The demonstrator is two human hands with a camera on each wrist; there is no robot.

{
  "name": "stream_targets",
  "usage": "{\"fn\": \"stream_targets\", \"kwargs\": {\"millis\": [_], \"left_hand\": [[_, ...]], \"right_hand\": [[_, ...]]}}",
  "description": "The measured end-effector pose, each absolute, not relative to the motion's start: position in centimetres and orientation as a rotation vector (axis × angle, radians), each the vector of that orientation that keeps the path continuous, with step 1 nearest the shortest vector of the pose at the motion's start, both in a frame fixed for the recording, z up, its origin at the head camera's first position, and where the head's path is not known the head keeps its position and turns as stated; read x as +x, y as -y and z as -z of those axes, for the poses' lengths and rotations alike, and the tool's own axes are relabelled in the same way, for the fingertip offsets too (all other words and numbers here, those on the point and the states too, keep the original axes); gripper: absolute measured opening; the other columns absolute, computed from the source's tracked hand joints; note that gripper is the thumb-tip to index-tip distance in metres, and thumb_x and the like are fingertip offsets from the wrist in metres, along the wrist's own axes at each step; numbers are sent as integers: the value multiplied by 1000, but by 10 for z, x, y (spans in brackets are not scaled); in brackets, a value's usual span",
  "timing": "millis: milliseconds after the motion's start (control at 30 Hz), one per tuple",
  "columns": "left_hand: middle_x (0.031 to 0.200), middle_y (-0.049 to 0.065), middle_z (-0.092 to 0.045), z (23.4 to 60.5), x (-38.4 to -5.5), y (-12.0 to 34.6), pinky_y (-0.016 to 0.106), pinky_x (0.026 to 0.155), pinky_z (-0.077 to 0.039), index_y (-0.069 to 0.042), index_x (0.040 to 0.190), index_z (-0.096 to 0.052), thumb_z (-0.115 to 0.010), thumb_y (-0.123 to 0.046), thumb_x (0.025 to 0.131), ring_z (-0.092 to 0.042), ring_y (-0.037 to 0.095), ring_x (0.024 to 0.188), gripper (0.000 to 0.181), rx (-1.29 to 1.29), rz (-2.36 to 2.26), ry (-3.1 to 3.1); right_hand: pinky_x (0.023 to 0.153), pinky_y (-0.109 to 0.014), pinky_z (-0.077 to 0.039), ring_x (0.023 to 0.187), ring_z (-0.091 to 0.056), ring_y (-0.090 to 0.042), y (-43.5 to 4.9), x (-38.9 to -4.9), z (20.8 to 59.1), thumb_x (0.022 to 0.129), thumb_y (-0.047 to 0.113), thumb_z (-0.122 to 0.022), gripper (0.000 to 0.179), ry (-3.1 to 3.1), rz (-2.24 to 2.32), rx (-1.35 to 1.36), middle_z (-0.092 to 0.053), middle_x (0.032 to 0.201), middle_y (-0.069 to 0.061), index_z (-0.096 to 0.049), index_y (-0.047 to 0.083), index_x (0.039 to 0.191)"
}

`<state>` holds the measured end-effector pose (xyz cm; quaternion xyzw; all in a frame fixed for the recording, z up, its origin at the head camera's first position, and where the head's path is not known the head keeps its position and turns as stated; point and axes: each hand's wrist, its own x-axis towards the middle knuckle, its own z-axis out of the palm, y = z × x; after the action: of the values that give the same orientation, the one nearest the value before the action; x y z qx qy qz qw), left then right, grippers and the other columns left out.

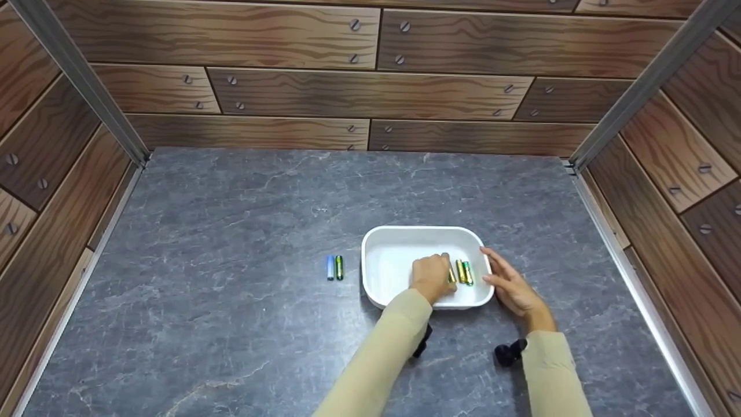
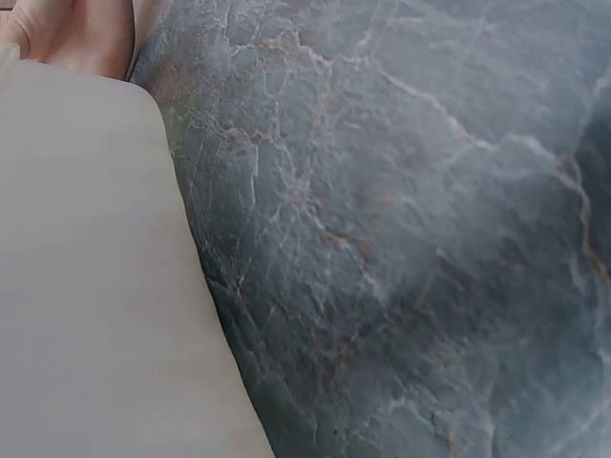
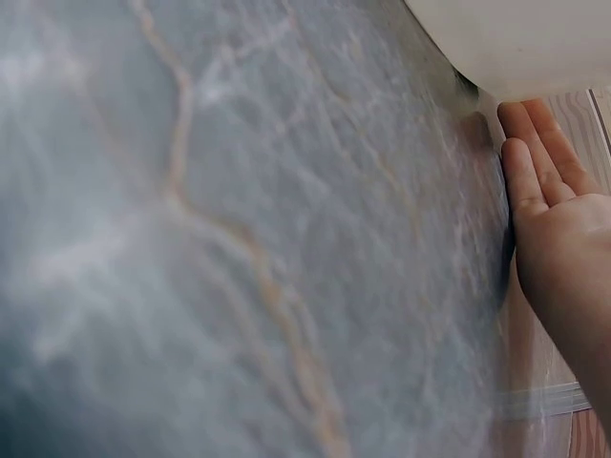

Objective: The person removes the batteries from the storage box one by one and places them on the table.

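A white rectangular container (image 1: 393, 230) stands on the table. Inside it, towards the right end, a gold battery (image 1: 461, 271) and a green-and-gold battery (image 1: 468, 273) lie side by side. My left hand (image 1: 431, 275) reaches into the container with curled fingers at another gold battery (image 1: 452, 275), which they partly hide. Against the container's right side rests my right hand (image 1: 517, 289), its fingers fairly straight; the right wrist view shows this hand (image 3: 558, 200) beside the container wall (image 3: 525, 48). Only part of the left hand (image 2: 76, 38) appears in the left wrist view.
Left of the container, a blue battery (image 1: 330, 268) and a dark green battery (image 1: 339, 267) lie parallel on the grey marbled table (image 1: 231, 231). Wood-patterned panels (image 1: 289, 92) and metal posts (image 1: 87, 87) enclose the table.
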<state>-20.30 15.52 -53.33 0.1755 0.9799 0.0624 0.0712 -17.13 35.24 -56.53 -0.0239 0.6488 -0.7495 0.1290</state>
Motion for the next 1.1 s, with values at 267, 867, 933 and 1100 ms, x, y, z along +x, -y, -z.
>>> {"fn": "stream_targets", "kwargs": {"millis": [267,867,933,1100], "left_hand": [[99,-6,-70,545,-212,-157,28,76,-55,-21,108,-59,-74,-52,77,-69,11,91,46,538,-185,-2893],[114,0,-72,507,-213,-122,33,76,-56,-26,130,-57,-80,-45,73,-69,16,102,64,626,-444,-2837],[114,0,-72,506,-212,-117,33,76,-56,-26,130,-58,-80,-44,73,-69,16,102,64,636,-487,-2832],[117,0,-72,506,-210,-107,34,78,-56,-26,130,-57,-80,-42,73,-69,17,103,63,634,-568,-2809]], "right_hand": [[98,-13,-41,122,-49,9,-352,-174,566,92,-2,-53,61,-1884,2157,-34,-51,132,26,-33,14,148],[96,-14,-43,119,-53,4,-350,-175,567,92,-5,-52,57,-1905,2210,-33,-56,130,21,-38,13,145],[97,-14,-43,120,-53,4,-349,-175,568,92,-5,-52,58,-1908,2215,-33,-56,130,21,-37,9,145],[95,-15,-45,119,-53,3,-348,-175,567,91,-5,-52,57,-1921,2217,-54,-56,130,18,-38,9,145]]}}
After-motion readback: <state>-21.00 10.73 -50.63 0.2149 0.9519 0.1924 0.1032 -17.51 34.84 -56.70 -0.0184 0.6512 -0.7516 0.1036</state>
